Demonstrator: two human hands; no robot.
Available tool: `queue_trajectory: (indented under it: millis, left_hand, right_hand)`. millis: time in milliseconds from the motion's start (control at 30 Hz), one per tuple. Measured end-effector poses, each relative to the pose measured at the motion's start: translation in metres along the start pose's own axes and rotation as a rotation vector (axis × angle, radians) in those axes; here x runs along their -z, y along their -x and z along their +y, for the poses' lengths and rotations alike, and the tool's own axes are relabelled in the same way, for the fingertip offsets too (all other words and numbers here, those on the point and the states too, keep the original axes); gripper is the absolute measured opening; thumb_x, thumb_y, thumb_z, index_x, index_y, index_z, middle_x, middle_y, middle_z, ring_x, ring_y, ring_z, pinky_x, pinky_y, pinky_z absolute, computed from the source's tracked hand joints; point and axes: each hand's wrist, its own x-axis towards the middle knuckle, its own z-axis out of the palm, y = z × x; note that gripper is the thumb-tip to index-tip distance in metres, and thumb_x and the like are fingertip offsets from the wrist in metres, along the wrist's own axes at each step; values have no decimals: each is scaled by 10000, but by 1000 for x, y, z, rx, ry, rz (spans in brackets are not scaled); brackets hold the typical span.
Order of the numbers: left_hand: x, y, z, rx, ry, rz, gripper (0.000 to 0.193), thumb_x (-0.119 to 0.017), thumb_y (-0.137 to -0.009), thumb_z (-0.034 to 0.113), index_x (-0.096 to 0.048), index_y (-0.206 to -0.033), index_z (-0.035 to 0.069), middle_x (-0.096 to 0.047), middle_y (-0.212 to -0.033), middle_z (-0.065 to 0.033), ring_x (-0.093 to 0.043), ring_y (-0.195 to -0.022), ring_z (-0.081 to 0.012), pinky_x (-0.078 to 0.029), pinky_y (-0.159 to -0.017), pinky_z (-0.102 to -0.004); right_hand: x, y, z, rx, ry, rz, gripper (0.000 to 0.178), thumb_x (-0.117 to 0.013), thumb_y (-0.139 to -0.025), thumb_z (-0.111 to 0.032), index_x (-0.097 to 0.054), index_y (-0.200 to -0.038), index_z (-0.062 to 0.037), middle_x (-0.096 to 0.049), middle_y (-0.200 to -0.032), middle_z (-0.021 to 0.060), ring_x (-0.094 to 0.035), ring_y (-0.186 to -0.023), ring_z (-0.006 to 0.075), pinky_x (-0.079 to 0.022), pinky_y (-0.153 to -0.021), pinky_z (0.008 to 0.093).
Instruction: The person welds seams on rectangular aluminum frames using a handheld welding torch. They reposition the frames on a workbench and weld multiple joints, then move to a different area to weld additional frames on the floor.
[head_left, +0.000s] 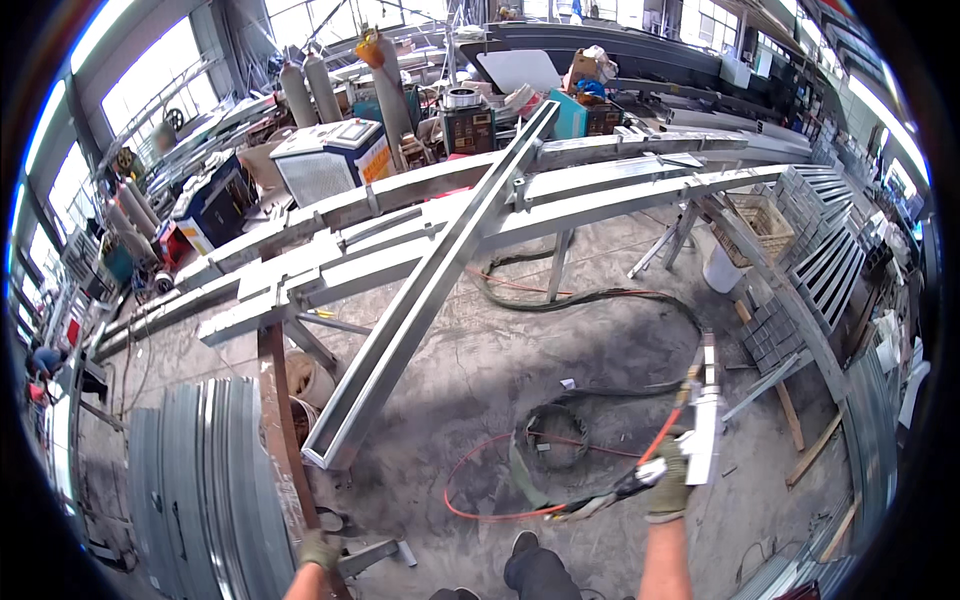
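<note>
A: What do the 2 gloved hands hold?

B: The right hand (668, 487) is closed around a welding torch (702, 425), raised at lower right above the concrete floor (470, 370); an orange hose (480, 480) and dark cables trail from it; the left hand (318, 550), at the bottom edge, grips a rusty steel post (280, 400).

A: And beyond?

B: A long steel channel (430, 290) slants across grey beams (400, 215) on trestles; corrugated sheets (205, 480) lie lower left.

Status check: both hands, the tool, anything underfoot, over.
Right hand gloved, shut on welding torch. Left hand gloved, on rusty stand. Hoses coiled on floor by feet.
</note>
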Motion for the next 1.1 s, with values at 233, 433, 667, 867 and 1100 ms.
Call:
queue_trajectory:
  millis: [233,433,667,867,1100]
  left_hand:
    - [-4,199,106,-168,-42,-366,732,-703,-1010,584,-713,-1475,18,-749,-1446,-230,-716,-1347,-389,-533,-1175,-457]
    - [10,211,125,-55,15,-483,691,-687,-1021,582,-763,-1414,18,-758,-1433,-232,-714,-1360,-375,-537,-1156,-438]
    - [28,133,183,-124,-60,-495,680,-687,-1023,576,-756,-1424,32,-765,-1426,-215,-703,-1374,-365,-527,-1159,-438]
    - [64,38,326,-326,93,-332,598,-711,-1015,503,-769,-1390,41,-800,-1344,-198,-745,-1302,-348,-559,-1137,-426]
    - [177,-85,557,-828,89,97,739,-801,-958,451,-600,-1520,15,-683,-1456,-248,-662,-1339,-434,-532,-1146,-500]
  right_hand:
    - [106,-78,-150,202,10,364,126,-799,-975,-157,-690,-977,-96,-615,-831,1,-606,-706,136,-498,-652,319]
    - [180,-120,-254,731,571,419,334,-717,-1122,-138,-687,-1400,44,-714,-1306,119,-652,-1162,214,-546,-1023,360]
    - [164,-134,-269,656,1291,246,504,-661,-1150,-252,-590,-1565,26,-665,-1484,164,-640,-1352,314,-486,-1167,424]
    - [157,-150,-152,270,1211,224,468,-717,-1068,-190,-664,-1482,22,-703,-1469,227,-680,-1354,349,-511,-1139,456]
    - [93,-167,-36,289,1070,143,318,-766,-922,-125,-754,-1210,8,-760,-984,151,-747,-888,315,-589,-824,448]
